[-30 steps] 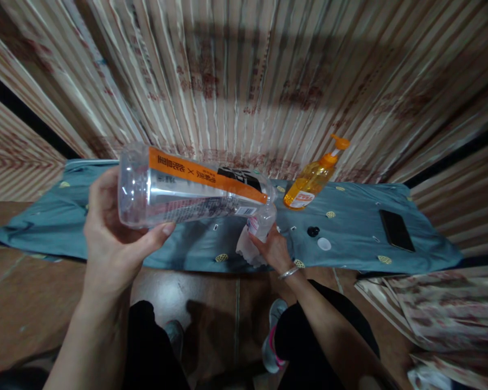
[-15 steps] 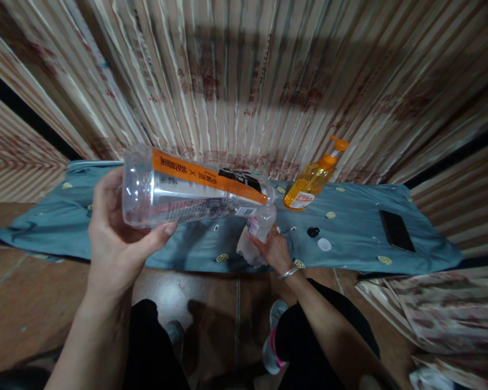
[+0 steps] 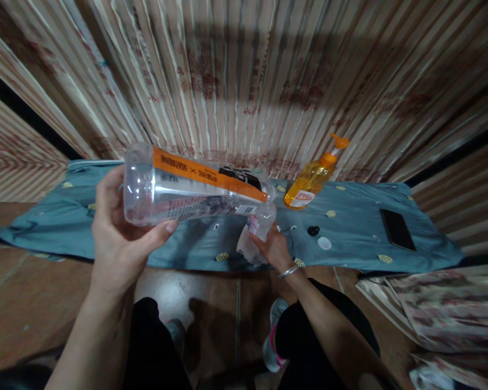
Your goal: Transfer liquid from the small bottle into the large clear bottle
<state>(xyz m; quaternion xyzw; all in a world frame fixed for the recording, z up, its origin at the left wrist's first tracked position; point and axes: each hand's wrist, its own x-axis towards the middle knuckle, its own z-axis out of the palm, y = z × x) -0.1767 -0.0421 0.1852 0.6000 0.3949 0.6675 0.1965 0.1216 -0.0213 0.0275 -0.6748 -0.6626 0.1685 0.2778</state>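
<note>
My left hand point(image 3: 122, 233) is wrapped round the base of a large clear plastic bottle point(image 3: 195, 189) with an orange, silver and black label. The bottle lies nearly level, its neck end tipped slightly down to the right. Below that end, my right hand point(image 3: 274, 246) grips a small clear bottle point(image 3: 264, 222). The two bottles meet at their mouths, though the exact contact is hard to make out. Under the small bottle a pale crumpled cloth or tissue point(image 3: 250, 249) rests on the bench. I cannot make out liquid in the large bottle.
An orange pump bottle point(image 3: 311, 181) with amber liquid stands behind on the teal cloth point(image 3: 350, 222). To the right lie a small black cap-like piece point(image 3: 313, 231), a white disc point(image 3: 324, 243) and a dark phone point(image 3: 397, 230). A striped curtain point(image 3: 236, 81) hangs behind.
Almost nothing differs. My left hand and the large bottle have shifted very slightly to the right; my right hand stays in place.
</note>
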